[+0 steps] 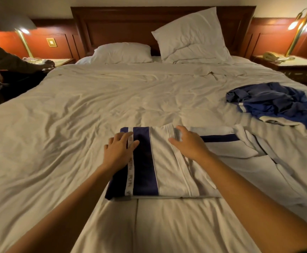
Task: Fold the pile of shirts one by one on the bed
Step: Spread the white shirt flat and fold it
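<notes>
A white shirt with navy panels (165, 165) lies partly folded on the bed (76, 115), near its front edge. My left hand (118, 152) rests flat on the shirt's navy left edge, fingers spread. On the white middle of the same shirt lies my right hand (188, 143), fingers bent a little over a fold line, pressing it down. The shirt's unfolded part (258, 161) spreads out to the right. A crumpled blue shirt (273, 103) lies in a heap at the right side of the bed.
Two white pillows (191, 37) lean against the wooden headboard. Nightstands with brass lamps (298, 31) flank the bed; the right one holds a telephone (269, 56). Another person's arm (12, 61) reaches over the left nightstand.
</notes>
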